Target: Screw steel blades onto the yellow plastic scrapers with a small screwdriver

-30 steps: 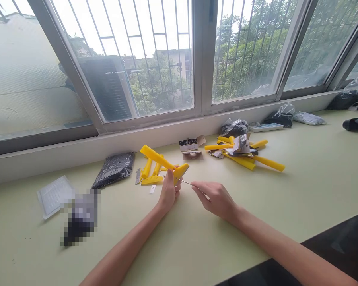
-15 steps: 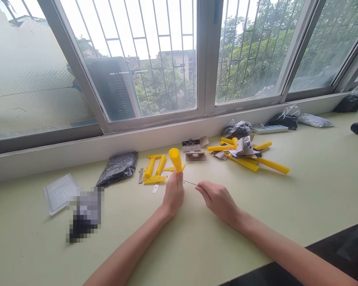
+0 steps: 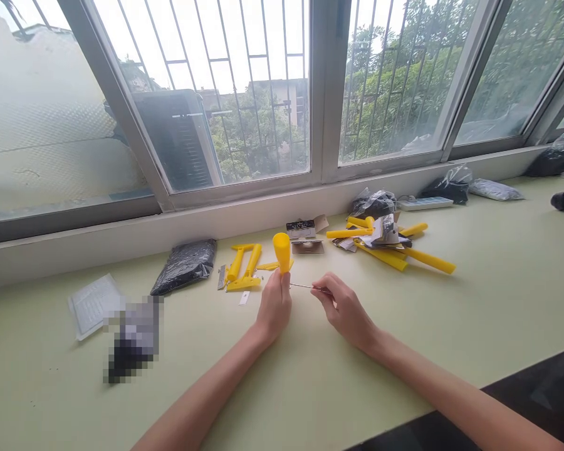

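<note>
My left hand [image 3: 275, 302] is closed round a yellow plastic scraper handle [image 3: 282, 249], whose wide hollow end points up. The lower part of that handle is hidden by my fingers. In the pinched fingers of my right hand [image 3: 345, 307] is a thin metal screwdriver [image 3: 303, 286]. Its slim shaft runs left to the handle in my left hand, where the tip is hidden. Just beyond my left hand lie yellow scraper parts [image 3: 244, 268], a metal blade [image 3: 222, 277], a small white plate [image 3: 245, 298] and tiny loose pieces too small to name.
A pile of yellow handles [image 3: 427, 260] and printed cards lies to the right, near opened cardboard boxes [image 3: 308, 247]. To the left are a black plastic bag [image 3: 185, 266] and a clear packet [image 3: 96, 305]. The window ledge [image 3: 254, 210] bounds the table [image 3: 272, 401] behind.
The yellow handle has turned more upright and its top has shifted slightly right. My right hand's fingers have rolled and loosened a little, showing more of the screwdriver.
</note>
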Tool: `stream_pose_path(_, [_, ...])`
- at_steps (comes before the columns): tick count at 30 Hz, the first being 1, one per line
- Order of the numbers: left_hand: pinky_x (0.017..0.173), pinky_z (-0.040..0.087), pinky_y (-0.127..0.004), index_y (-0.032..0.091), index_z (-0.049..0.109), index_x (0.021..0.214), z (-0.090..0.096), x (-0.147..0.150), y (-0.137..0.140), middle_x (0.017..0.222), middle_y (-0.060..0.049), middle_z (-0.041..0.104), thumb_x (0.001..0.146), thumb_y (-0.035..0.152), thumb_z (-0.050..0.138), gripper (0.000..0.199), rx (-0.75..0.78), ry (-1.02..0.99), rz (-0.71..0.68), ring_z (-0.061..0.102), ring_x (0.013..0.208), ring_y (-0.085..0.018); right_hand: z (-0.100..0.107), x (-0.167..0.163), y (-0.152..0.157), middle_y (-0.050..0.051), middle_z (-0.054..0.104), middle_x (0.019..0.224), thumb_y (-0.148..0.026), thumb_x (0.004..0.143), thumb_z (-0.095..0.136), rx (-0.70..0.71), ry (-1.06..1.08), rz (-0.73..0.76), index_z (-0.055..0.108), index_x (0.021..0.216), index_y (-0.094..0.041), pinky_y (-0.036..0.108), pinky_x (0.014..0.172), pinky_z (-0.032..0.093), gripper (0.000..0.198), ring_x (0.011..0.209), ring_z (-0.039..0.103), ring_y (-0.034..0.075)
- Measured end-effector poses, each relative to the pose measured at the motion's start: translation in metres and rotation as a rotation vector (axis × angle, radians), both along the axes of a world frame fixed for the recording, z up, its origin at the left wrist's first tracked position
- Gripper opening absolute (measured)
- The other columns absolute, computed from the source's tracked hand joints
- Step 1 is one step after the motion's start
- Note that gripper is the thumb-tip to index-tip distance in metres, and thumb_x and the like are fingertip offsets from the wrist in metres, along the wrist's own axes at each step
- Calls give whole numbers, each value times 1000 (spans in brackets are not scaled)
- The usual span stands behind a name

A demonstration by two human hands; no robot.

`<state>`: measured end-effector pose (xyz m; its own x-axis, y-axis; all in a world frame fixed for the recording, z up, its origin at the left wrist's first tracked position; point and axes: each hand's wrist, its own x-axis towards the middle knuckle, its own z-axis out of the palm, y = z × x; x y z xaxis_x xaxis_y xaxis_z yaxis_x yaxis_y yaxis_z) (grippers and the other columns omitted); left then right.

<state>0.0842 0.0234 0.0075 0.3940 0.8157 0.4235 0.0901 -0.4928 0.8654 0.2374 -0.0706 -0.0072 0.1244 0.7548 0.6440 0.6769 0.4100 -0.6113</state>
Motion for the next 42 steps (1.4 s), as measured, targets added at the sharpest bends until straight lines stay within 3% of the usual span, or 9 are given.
stream_pose_path(4, [66, 29, -30, 24, 51, 76, 1, 1, -1, 74, -2, 49, 99, 52, 46, 37, -23, -47, -4, 38, 68, -20, 1, -1, -1, 2, 57, 81, -37, 103, 49, -69, 46, -10, 51, 95, -23, 30, 59, 45, 17, 66, 52, 16])
stream_pose_path(9, [66, 31, -29, 23, 53, 78, 0, 1, 0, 75, -2, 50, 100, 51, 45, 36, 7, -20, -13, 40, 68, -20, 2, 0, 0, 0, 50, 66, -39, 107, 37, -162, -59, -110, 44, 72, -23, 31, 58, 39, 38, 58, 44, 16])
stream_pose_path(17, [66, 33, -30, 23, 55, 80, 0, 1, 0, 75, -3, 51, 100, 52, 45, 37, 3, -27, 1, 41, 68, -20, -1, -1, -2, 1, 60, 78, -38, 103, 49, -84, -9, -49, 49, 88, -23, 29, 60, 46, 21, 64, 55, 16])
stream_pose_path(24, [66, 35, -30, 24, 54, 79, 0, 1, 0, 75, -3, 51, 101, 52, 41, 38, 47, 30, 21, 44, 68, -20, 3, -2, 0, 3, 56, 73, -36, 106, 39, -104, -114, -143, 48, 75, -22, 31, 59, 44, 35, 61, 51, 16])
stream_pose_path(31, [65, 35, -30, 24, 53, 78, -2, 1, 1, 74, -3, 52, 100, 55, 43, 39, 32, 8, 27, 43, 67, -20, 0, -1, 1, 6, 58, 95, -32, 102, 52, -48, 8, -29, 53, 97, -22, 31, 69, 51, 11, 76, 59, 17])
stream_pose_path(37, [66, 37, -31, 24, 56, 79, -2, 1, 2, 74, -4, 52, 101, 55, 40, 41, 67, 48, 37, 45, 68, -20, 2, -2, 2, 3, 56, 77, -31, 105, 43, -135, -80, -65, 51, 78, -22, 33, 65, 47, 30, 67, 53, 17])
stream_pose_path(42, [66, 36, -31, 23, 55, 79, -1, 0, 1, 74, -3, 52, 101, 54, 41, 41, 59, 46, 34, 44, 67, -19, 0, 1, 1, 4, 60, 86, -32, 103, 50, -69, -50, -37, 55, 89, -22, 31, 66, 47, 18, 71, 56, 17])
